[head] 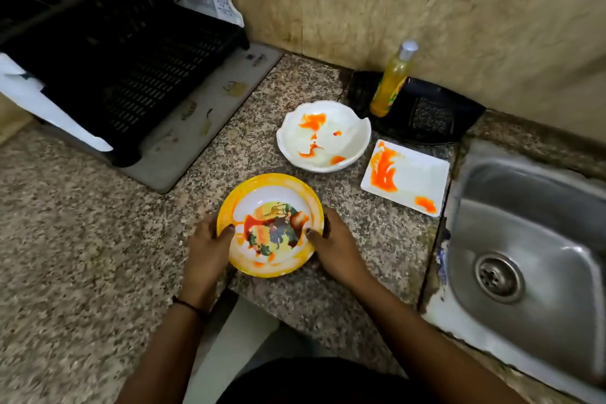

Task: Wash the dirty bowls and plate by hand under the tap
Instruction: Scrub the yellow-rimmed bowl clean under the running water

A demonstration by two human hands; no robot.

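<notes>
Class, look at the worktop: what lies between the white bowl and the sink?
In the head view, the square white plate, smeared with orange, lies between the white bowl and the sink.

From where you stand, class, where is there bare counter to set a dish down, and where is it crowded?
Free: the counter left of the yellow bowl, in front of the mat under the rack. Crowded: white bowl, plate, soap bottle and black tray bunch together beside the sink.

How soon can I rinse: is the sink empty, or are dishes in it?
Empty, as far as visible: the sink shows a bare steel basin around the drain, and nothing sits in it.
</notes>
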